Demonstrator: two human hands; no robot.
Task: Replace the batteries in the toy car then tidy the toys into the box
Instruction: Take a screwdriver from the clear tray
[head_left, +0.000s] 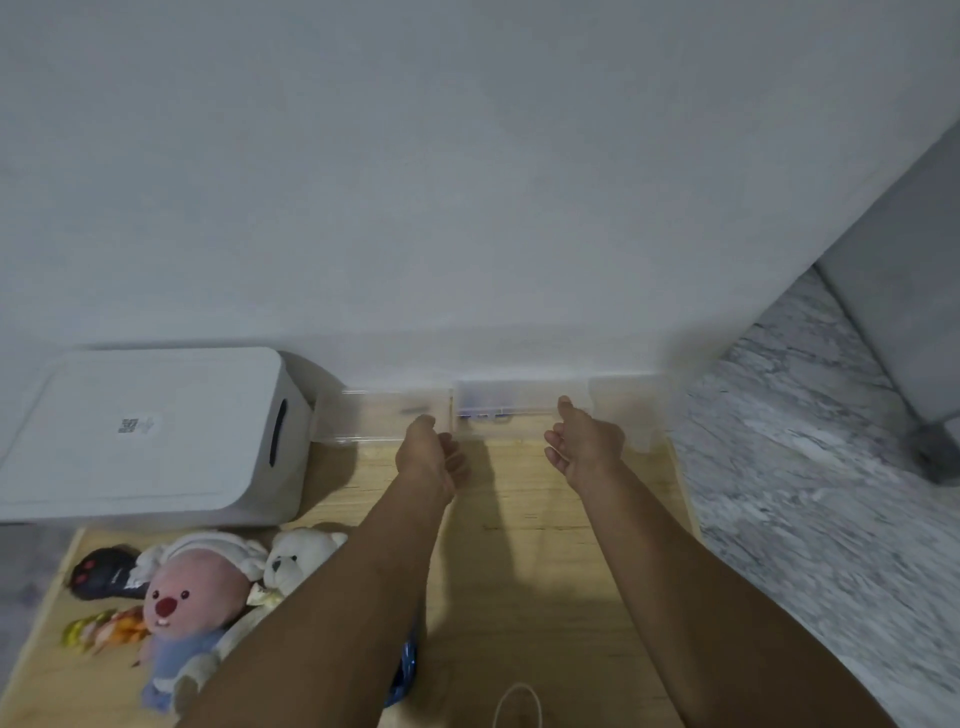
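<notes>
Both my arms reach forward over a wooden board (519, 545). My left hand (431, 457) and my right hand (584, 441) are open and hold nothing, just short of several clear plastic boxes (519, 400) lined along the wall. The middle clear box shows dark blue items inside, blurred. A white storage box (150, 431) with its lid on stands at the left. In front of it lie a pink plush (192, 592), a white bear plush (301, 558), a dark toy (104, 571) and an orange-yellow toy (104, 629). A blue object (405, 670) is half hidden under my left forearm.
A white wall rises right behind the clear boxes. Grey marble floor (805, 467) lies to the right, with a grey sofa leg (930, 452) on it. A thin white loop (519, 701) lies on the board's near edge.
</notes>
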